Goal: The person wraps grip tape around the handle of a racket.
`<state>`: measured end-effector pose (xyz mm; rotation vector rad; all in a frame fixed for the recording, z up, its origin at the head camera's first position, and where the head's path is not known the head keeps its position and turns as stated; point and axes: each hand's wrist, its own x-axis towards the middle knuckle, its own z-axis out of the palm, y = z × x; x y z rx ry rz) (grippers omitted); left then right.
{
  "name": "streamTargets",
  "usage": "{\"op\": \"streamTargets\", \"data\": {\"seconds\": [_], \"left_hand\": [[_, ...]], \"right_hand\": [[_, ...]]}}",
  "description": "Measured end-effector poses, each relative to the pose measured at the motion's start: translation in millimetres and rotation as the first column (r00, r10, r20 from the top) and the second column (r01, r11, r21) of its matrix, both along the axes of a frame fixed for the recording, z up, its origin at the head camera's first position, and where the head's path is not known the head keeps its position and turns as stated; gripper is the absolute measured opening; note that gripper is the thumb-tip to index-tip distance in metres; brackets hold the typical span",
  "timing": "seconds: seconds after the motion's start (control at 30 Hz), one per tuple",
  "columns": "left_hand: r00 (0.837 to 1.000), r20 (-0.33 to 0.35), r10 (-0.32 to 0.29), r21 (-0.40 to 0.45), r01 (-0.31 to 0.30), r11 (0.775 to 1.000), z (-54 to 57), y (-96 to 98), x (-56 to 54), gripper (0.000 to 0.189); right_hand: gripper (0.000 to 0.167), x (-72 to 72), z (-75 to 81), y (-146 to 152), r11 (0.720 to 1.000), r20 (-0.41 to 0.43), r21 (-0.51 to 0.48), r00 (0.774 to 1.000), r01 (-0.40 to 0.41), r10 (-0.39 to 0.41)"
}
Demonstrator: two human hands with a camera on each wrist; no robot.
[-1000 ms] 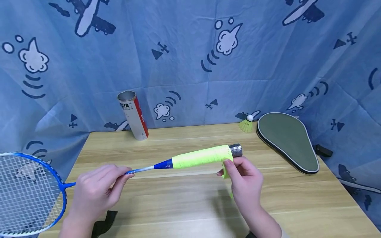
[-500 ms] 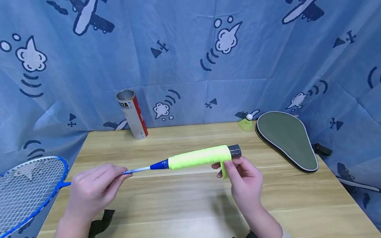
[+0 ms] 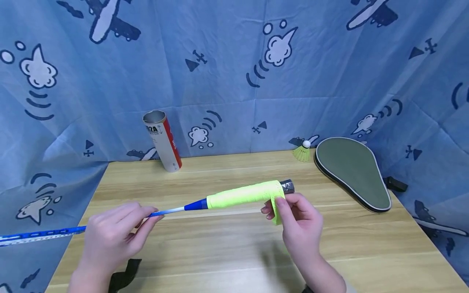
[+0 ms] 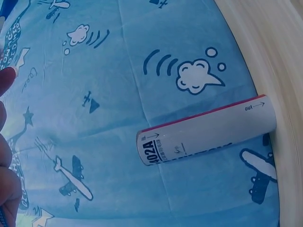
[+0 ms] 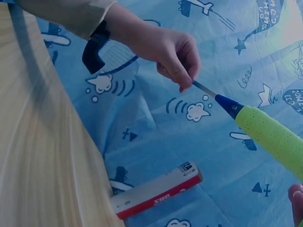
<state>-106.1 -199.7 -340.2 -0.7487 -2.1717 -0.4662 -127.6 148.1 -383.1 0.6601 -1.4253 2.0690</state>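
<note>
Over the table, my left hand (image 3: 113, 232) pinches the thin shaft of a blue badminton racket, whose head (image 3: 44, 235) shows edge-on at the far left. The handle (image 3: 245, 194) carries a bright yellow-green grip tape wound round it, and its dark butt end (image 3: 287, 186) shows bare at the right. A loose strip of that grip tape (image 3: 275, 209) hangs down near the butt, pinched between the thumb and fingers of my right hand (image 3: 302, 219). In the right wrist view the wrapped handle (image 5: 270, 137) slants toward the lower right, with the left hand (image 5: 173, 54) on the shaft.
A shuttlecock tube (image 3: 163, 140) stands at the table's back left. At the back right are a yellow shuttlecock (image 3: 302, 151) and a green paddle case (image 3: 353, 175). A blue patterned curtain (image 3: 227, 81) hangs behind the wooden table (image 3: 205, 260).
The racket has turned about its shaft, so its head went from face-on to edge-on. Both hands keep nearly the same places, and the right still holds the strip.
</note>
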Motion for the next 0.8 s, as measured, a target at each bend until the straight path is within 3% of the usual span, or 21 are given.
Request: {"op": "streamTargets", "data": {"seconds": [0.17, 0.43, 0.8], "left_hand": [[1.0, 0.012, -0.017, 0.006, 0.017, 1.0, -1.2, -2.3, -1.0, 0.048], [0.999, 0.039, -0.002, 0.018, 0.001, 1.0, -5.8, -3.8, 0.3, 0.051], [0.998, -0.004, 0.056, -0.015, -0.056, 0.998, 1.6, -2.8, 6.9, 0.051]], "right_hand": [[0.014, 0.9, -1.2, -0.4, 0.999, 0.015, 0.018, 0.999, 0.05, -0.05], [0.015, -0.4, -0.8, -1.1, 0.998, -0.033, 0.002, 0.997, 0.063, -0.063], [0.006, 6.2, 4.5, 3.5, 0.996, 0.058, 0.084, 0.998, 0.01, -0.015]]}}
